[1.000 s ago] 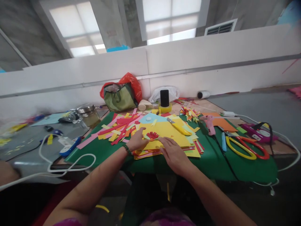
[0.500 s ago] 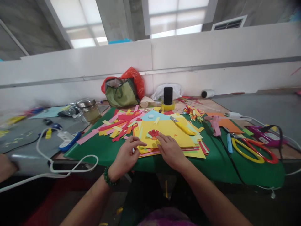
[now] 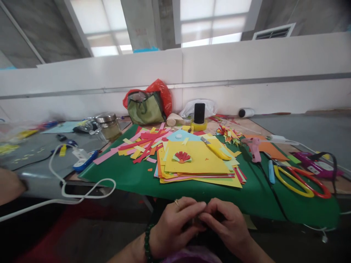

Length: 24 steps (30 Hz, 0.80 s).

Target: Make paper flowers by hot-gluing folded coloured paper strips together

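My left hand point(image 3: 175, 225) and my right hand point(image 3: 227, 223) are drawn back below the table's front edge, close to my body. Their fingertips meet in a pinch around something small that I cannot make out. A ring shows on my left hand and a dark bead bracelet on that wrist. On the table a small red and green paper fan point(image 3: 181, 157) lies alone on a yellow sheet point(image 3: 203, 162) that tops a stack of coloured paper. A yellow utility knife point(image 3: 216, 148) rests on the same stack.
A green mat point(image 3: 128, 175) covers the table, strewn with coloured paper strips point(image 3: 142, 144). To the right lie a pink glue gun point(image 3: 254, 148), a blue pen and yellow-red scissors point(image 3: 301, 177). A jar, green bag, phone on tape roll stand behind. A white cable point(image 3: 82, 190) loops left; another person's hand point(image 3: 9, 184) is at the left edge.
Both hands have left the paper fan and pulled back off the table toward my body, where they now pinch together. The camera has tilted slightly.
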Available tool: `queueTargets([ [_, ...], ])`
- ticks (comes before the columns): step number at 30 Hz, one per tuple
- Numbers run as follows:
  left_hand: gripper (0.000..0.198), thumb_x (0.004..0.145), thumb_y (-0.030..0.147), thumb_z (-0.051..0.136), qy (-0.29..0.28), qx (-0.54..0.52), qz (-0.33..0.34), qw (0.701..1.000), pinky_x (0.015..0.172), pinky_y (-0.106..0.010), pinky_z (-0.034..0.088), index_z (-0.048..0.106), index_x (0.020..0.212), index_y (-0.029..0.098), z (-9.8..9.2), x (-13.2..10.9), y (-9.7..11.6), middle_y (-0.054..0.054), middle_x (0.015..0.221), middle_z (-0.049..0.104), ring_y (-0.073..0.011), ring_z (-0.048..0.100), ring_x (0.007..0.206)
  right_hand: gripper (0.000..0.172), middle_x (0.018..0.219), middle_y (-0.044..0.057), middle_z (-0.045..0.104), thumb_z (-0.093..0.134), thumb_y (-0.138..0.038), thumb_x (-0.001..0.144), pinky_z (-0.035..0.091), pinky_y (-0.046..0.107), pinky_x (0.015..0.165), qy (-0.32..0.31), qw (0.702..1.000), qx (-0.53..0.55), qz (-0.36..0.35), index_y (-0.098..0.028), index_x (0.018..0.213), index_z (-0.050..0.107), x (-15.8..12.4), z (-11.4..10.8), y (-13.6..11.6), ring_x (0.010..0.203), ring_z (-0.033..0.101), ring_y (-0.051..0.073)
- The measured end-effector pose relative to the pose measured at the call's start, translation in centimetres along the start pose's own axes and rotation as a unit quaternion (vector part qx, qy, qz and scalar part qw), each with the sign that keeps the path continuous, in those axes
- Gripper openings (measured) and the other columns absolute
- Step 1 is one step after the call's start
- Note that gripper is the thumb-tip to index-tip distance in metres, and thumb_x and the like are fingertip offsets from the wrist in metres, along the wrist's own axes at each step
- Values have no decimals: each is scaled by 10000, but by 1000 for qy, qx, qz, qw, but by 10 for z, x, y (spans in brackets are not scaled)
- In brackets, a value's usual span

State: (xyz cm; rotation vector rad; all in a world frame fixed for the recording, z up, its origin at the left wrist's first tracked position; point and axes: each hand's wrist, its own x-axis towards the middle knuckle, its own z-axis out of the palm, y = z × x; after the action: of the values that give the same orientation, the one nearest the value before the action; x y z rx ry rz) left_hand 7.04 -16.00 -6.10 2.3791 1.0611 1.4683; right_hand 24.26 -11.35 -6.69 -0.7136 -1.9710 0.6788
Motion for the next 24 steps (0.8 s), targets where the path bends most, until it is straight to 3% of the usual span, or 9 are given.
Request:
queueTargets([
  [3, 320, 879, 175, 598, 1, -86, 23, 996, 651, -172, 540, 612, 1194, 231, 6, 1, 4, -48, 763, 734, -128, 692, 671, 550, 417, -42, 452, 662, -599, 736, 294, 177, 396, -31, 992, 79, 91, -172, 451, 464, -2, -1, 1, 409, 386, 73],
  [7, 112, 879, 194, 607, 18, -155, 11, 988, 613, -151, 526, 667, 972, 205, 7, 3, 5, -44, 686, 735, -120, 696, 613, 610, 442, -42, 411, 683, -724, 581, 279, 190, 410, -107, 946, 220, 214, -169, 458, 462, -2, 2, 3, 445, 328, 79],
  [12, 187, 927, 232, 494, -85, -106, 3, 991, 573, -173, 489, 611, 789, 187, 5, 4, 9, -62, 650, 701, -110, 651, 587, 542, 466, -42, 429, 750, -638, 551, 295, 187, 435, -151, 919, 257, 257, -164, 492, 494, -8, 3, 11, 465, 334, 75],
  [16, 255, 942, 228, 422, -132, -44, 33, 990, 560, -177, 444, 592, 757, 185, -17, 10, 1, -50, 663, 677, -98, 606, 582, 528, 405, -73, 325, 640, -654, 698, 217, 182, 376, -121, 915, 251, 294, -169, 532, 514, -20, -11, 26, 371, 252, 51],
  [17, 262, 943, 244, 409, -128, -7, 3, 992, 587, -189, 447, 595, 769, 186, -28, 15, -8, -43, 662, 668, -110, 613, 610, 507, 394, -83, 299, 604, -651, 740, 206, 182, 369, -87, 915, 246, 307, -170, 589, 555, -23, -16, 29, 355, 238, 51],
  [19, 373, 960, 319, 356, -103, 145, -152, 972, 604, -227, 433, 572, 681, 198, -57, 30, -36, -41, 650, 636, -137, 585, 611, 451, 405, -81, 323, 601, -619, 773, 234, 184, 374, -3, 919, 226, 324, -170, 752, 632, -28, -27, 33, 363, 288, 67],
  [22, 344, 912, 390, 443, -62, 344, -394, 850, 666, -291, 426, 561, 655, 195, -103, 58, -95, -88, 743, 646, -229, 614, 755, 406, 456, -50, 410, 658, -580, 746, 298, 196, 378, 94, 922, 179, 330, -184, 834, 664, -33, -37, 28, 409, 397, 100],
  [23, 291, 878, 374, 501, -56, 359, -443, 819, 696, -301, 427, 564, 663, 188, -115, 67, -115, -114, 810, 658, -260, 620, 838, 395, 467, -40, 429, 667, -578, 735, 321, 203, 381, 102, 925, 161, 329, -190, 807, 668, -34, -39, 25, 419, 419, 109],
  [24, 241, 831, 348, 566, -55, 357, -462, 810, 711, -308, 427, 566, 657, 181, -124, 75, -134, -138, 841, 663, -288, 619, 893, 386, 473, -35, 442, 668, -580, 729, 345, 209, 389, 104, 929, 141, 326, -198, 782, 672, -34, -39, 21, 427, 435, 115],
])
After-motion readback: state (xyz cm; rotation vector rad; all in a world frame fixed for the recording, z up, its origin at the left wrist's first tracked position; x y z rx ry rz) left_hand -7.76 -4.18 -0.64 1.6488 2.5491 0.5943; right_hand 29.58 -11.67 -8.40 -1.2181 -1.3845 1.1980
